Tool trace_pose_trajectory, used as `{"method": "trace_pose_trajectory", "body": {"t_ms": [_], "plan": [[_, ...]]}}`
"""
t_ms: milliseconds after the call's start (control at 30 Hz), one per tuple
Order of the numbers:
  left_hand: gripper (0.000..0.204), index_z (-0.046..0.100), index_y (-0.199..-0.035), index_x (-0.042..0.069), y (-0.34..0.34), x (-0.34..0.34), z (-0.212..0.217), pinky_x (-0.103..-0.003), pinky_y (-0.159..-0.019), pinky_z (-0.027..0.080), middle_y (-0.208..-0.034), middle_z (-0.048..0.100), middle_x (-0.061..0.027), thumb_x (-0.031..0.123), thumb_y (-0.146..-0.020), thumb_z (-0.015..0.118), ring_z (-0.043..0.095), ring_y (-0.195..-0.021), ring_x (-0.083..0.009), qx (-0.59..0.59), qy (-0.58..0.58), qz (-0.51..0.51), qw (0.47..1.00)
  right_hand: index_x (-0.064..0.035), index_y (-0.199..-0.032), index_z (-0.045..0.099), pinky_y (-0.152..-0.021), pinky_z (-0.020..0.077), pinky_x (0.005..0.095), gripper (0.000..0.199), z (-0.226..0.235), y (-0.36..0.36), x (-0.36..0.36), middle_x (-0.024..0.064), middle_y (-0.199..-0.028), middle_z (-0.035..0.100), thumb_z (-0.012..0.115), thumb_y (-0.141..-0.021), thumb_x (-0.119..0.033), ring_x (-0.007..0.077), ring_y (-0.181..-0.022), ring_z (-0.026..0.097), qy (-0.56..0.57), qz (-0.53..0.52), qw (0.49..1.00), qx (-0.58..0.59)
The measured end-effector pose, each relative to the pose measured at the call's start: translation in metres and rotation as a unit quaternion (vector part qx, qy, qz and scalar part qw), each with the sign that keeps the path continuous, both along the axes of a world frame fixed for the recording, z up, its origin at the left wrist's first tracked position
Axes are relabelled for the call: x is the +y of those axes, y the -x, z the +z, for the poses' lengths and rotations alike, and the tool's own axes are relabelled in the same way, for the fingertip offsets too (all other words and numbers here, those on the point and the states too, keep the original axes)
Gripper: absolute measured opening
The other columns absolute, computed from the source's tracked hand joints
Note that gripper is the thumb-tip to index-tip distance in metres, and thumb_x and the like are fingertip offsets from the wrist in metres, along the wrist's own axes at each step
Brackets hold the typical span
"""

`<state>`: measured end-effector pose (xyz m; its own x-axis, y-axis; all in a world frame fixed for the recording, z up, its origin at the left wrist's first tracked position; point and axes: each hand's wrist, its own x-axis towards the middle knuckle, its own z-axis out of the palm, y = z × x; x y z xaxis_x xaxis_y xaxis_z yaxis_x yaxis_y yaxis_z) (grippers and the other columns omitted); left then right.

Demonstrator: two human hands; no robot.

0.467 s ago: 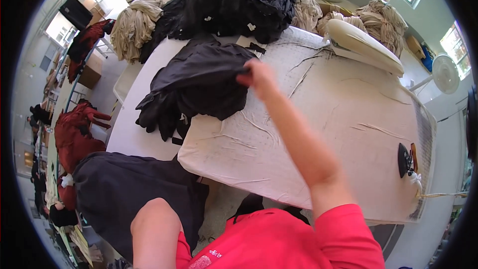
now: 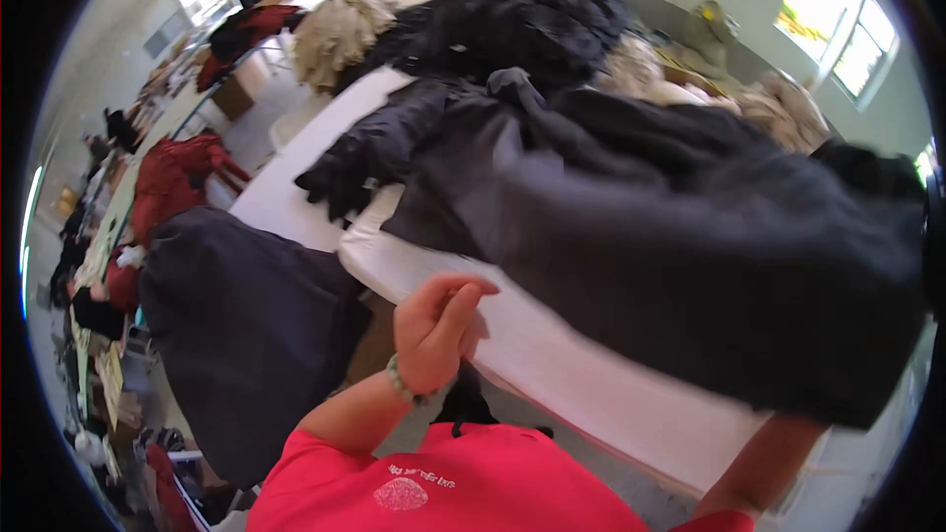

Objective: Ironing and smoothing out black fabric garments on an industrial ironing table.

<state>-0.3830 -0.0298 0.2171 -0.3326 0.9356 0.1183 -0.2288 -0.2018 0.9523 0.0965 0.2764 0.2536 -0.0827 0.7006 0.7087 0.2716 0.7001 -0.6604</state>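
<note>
My left hand [image 2: 439, 330] hovers loosely curled and empty at the near edge of the white surface [image 2: 552, 355]; a big black garment [image 2: 690, 227] is spread over the surface, hiding my right hand, whose grip I cannot tell

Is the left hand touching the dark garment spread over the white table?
Apart. The head view shows the left hand raised near the table edge, with a white strip showing between its fingertips and the dark garment.

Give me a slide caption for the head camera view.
Dark garment sweeps across the white padded table, left hand empty and raised at its near edge, right hand hidden beneath.
</note>
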Motion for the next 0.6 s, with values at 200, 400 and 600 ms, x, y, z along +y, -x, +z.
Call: {"method": "trace_pose_trajectory", "body": {"t_ms": [200, 400, 600], "plan": [[0.027, 0.061, -0.122, 0.002, -0.112, 0.05, -0.067, -0.022, -0.068, 0.051, -0.086, 0.064, -0.0001, 0.008, -0.096, 0.068, 0.06, -0.074, -0.0058, 0.073, 0.055, -0.147, 0.985, 0.0003, -0.07, 0.048, -0.061, 0.0426, 0.0433, 0.026, -0.129, 0.008, -0.176, 0.0204, -0.071, 0.051, 0.066, -0.08, -0.016, 0.0298, -0.063, 0.049, 0.281, -0.198, 0.895, -0.284], [0.069, 0.05, -0.144, 0.005, -0.209, 0.081, -0.101, -0.034, -0.088, 0.054, -0.125, 0.061, -0.0137, 0.033, -0.087, 0.078, 0.063, -0.108, -0.0223, 0.25, 0.102, -0.367, 0.89, -0.0027, -0.073, 0.055, -0.068, 0.0515, 0.0457, 0.01, -0.149, 0.076, -0.275, 0.0172, -0.082, 0.059, 0.064, -0.072, -0.006, 0.0386, -0.078, 0.061, 0.165, -0.061, 0.959, -0.221], [0.033, 0.069, -0.113, 0.008, -0.245, 0.116, -0.17, -0.045, -0.087, 0.053, -0.094, 0.07, -0.0216, 0.026, -0.085, 0.069, 0.069, -0.093, -0.0373, 0.432, 0.146, -0.394, 0.798, -0.0065, -0.084, 0.068, -0.076, 0.0547, 0.0446, 0.015, -0.129, 0.058, -0.273, 0.015, -0.084, 0.067, 0.074, -0.083, -0.02, 0.0358, -0.083, 0.067, 0.349, 0.17, 0.847, -0.364]]}}
